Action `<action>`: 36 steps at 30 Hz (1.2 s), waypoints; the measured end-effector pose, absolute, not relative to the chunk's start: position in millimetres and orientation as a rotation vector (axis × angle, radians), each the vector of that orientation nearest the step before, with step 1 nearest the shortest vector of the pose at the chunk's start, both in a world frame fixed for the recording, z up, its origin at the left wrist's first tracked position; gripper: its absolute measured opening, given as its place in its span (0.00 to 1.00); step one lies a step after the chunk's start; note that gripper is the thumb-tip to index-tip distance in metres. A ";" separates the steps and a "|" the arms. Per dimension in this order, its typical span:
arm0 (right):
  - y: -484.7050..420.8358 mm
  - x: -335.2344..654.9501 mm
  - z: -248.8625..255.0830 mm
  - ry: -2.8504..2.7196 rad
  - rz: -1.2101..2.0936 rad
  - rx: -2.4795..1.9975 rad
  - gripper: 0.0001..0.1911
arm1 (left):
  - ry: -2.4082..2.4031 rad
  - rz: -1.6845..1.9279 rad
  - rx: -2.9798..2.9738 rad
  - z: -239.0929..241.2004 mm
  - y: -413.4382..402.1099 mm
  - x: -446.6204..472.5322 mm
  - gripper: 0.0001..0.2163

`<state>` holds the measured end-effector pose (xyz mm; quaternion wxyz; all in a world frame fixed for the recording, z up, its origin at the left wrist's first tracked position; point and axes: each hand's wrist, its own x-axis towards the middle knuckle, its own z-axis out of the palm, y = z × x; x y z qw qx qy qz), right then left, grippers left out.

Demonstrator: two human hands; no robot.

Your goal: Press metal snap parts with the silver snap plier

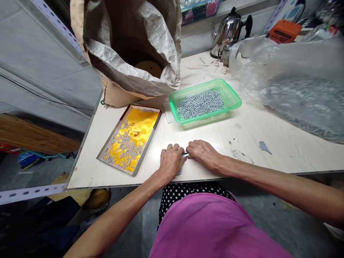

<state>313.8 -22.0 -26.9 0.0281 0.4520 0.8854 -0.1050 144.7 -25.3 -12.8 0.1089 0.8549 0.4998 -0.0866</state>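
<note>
My left hand [171, 162] and my right hand [203, 154] meet close to the table's front edge, fingers curled. Between them shows a thin, silvery metal piece [185, 155], pinched by both; the fingers hide most of it, so its kind cannot be made out. Under my left hand, a bit of something grey pokes out at the wrist side. To the left lies a shallow box [146, 147] with a yellow satin-like lining and many small metal pins scattered over it. Beyond my hands, a green plastic basket [206, 119] holds a heap of similar short metal pins.
A large open sack [139, 84] stands at the back left. A clear plastic bag [303, 89] of small metal parts covers the right side. A steel kettle [228, 30] and an orange box [285, 31] are at the back. A grey scrap [264, 147] lies on the white table [215, 143].
</note>
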 end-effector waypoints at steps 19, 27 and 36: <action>14.7 330.7 -27.2 2.626 0.007 1.611 0.11 | 1.311 0.450 2.567 -67.2 -79.5 167.3 0.29; 0.5 253.8 -6.0 2.960 -0.294 0.693 0.06 | 1.135 0.540 2.517 -47.0 -107.6 164.4 0.18; 6.9 244.8 -23.7 2.973 -0.101 0.448 0.08 | 1.452 0.847 2.617 19.9 -112.6 55.7 0.07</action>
